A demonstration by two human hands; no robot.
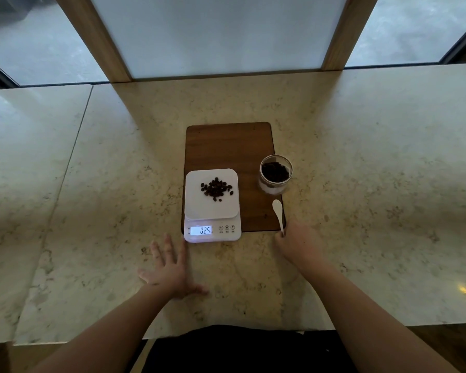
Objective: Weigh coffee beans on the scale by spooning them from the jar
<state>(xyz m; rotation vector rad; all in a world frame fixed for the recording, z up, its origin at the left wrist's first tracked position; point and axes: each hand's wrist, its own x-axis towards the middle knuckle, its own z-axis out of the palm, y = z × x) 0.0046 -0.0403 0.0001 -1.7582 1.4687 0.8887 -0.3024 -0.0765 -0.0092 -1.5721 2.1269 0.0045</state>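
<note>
A white digital scale (pixel 194 211) stands on the front left of a brown wooden board (pixel 226 146); its display reads 0.25. A small heap of dark coffee beans (pixel 216 189) lies on the scale's platform. An open glass jar (pixel 275 174) with beans inside stands at the board's right edge. A white spoon (pixel 278 214) lies on the board in front of the jar, bowl pointing away. My right hand (pixel 297 242) has its fingers closed around the spoon's handle end. My left hand (pixel 170 267) rests flat on the counter, fingers spread, just left of the scale's front.
The board sits on a pale marble counter (pixel 374 170) with a seam on the left. Wooden posts and frosted window panes rise behind the counter. The counter's front edge runs close to my body.
</note>
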